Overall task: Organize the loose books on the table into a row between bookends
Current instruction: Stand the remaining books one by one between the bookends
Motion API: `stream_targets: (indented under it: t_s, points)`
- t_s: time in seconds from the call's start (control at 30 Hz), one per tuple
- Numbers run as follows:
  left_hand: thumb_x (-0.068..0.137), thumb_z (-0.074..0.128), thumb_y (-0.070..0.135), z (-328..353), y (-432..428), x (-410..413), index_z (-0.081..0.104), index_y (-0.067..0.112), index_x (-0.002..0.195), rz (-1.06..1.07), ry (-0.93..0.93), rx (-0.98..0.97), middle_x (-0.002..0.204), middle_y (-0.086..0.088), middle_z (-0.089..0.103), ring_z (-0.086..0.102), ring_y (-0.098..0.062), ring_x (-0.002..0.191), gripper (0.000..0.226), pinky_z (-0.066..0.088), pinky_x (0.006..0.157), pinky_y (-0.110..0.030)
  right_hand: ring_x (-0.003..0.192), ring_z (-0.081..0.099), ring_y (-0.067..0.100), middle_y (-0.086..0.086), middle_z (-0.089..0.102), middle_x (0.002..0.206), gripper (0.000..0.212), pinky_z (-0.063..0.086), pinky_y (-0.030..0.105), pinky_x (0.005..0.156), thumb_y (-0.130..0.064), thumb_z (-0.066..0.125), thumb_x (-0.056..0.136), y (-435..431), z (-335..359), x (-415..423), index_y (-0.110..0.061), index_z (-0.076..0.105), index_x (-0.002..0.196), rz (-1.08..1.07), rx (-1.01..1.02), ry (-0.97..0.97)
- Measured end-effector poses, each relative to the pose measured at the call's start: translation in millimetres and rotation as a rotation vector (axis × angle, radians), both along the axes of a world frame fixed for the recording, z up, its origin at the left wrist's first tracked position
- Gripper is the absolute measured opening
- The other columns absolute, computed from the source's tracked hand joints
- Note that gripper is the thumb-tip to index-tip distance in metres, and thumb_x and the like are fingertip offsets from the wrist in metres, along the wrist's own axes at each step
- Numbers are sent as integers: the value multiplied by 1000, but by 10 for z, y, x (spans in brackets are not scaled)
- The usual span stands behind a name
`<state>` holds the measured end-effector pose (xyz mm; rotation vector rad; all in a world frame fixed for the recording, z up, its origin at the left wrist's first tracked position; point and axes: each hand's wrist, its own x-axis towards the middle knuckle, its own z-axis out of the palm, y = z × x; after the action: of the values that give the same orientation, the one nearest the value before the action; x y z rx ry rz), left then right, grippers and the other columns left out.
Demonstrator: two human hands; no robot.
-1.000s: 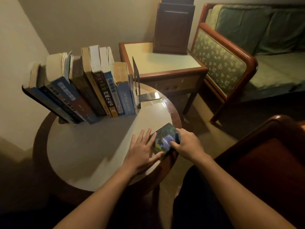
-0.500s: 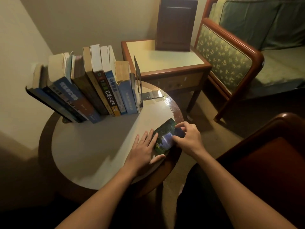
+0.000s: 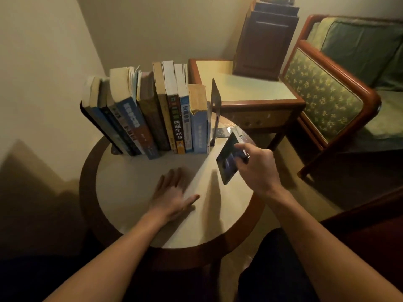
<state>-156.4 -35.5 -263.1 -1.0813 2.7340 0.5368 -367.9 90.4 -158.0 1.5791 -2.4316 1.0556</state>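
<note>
Slanting small book [image 3: 226, 165] pinched in right hand [image 3: 258, 170], long axis toward bookend [image 3: 215, 105]; left hand [image 3: 172, 192] flat, fingers straight.

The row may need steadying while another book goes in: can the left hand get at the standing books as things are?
Probably yes. The left hand is flat and empty at the table, just in front of the standing books, and nothing lies between them.
</note>
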Motion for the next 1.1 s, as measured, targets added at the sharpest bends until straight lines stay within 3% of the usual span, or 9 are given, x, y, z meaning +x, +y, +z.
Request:
stream_targets:
  t_s: [0.13,0.2,0.43,0.5,0.63,0.77,0.8,0.9,1.1]
  points:
    - [93,17,74,-72,-253,349,-11,33,157,24,16,-103,164,9,-21,-25,-15,149,81,-12,123,-43,96,73,22,7,75,108,31,54,20,75,-9,71,91,-238,182,-50,-7,70,122,36,-88,110]
    - [93,14,76,-65,-293,393,-10,35,157,12,21,-122,164,9,-22,-25,-17,149,80,-13,123,-45,96,73,20,6,75,107,32,52,19,77,-9,72,90,-379,249,-72,-7,70,123,43,-119,137]
    - [91,8,79,-31,-252,399,-10,37,157,29,70,-170,163,10,-22,-25,-15,150,81,-10,123,-47,102,72,26,7,73,116,41,63,43,77,-9,69,92,-891,153,-148,-12,62,132,81,-78,119]
    - [91,7,80,-21,-244,402,-9,37,157,31,75,-173,164,10,-21,-24,-15,150,81,-11,123,-46,107,69,28,8,70,123,48,62,44,80,-7,69,92,-981,79,-130,-14,57,138,97,-36,68]
    - [92,8,80,-35,-224,406,-6,37,158,54,108,-178,164,12,-19,-25,-13,150,80,-8,124,-46,115,62,28,9,65,127,55,57,35,87,7,61,92,-1042,-61,-69,-13,53,143,149,54,-60]
    - [92,10,80,-54,-218,403,-3,37,158,62,127,-189,165,13,-17,-24,-12,150,80,-6,124,-47,118,58,26,10,64,129,69,46,7,78,15,57,91,-1058,-165,-85,-17,44,150,93,73,-109]
    - [93,11,80,-57,-219,401,-3,37,158,62,133,-194,165,13,-17,-23,-11,150,80,-6,124,-46,118,58,27,11,64,129,68,47,9,81,15,57,90,-1073,-181,-89,-16,45,150,86,56,-111]
    - [93,13,79,-65,-215,410,-3,37,158,63,137,-204,165,13,-16,-23,-11,150,79,-4,124,-46,117,61,32,14,66,127,57,55,43,91,9,60,92,-1125,-218,-98,-12,52,144,72,39,-120]
    - [94,17,78,-82,-226,408,-2,38,158,65,155,-211,165,14,-15,-22,-10,151,78,-4,125,-46,115,63,31,12,69,124,43,54,43,92,0,66,92,-1131,-255,-120,-8,61,134,56,44,-115]
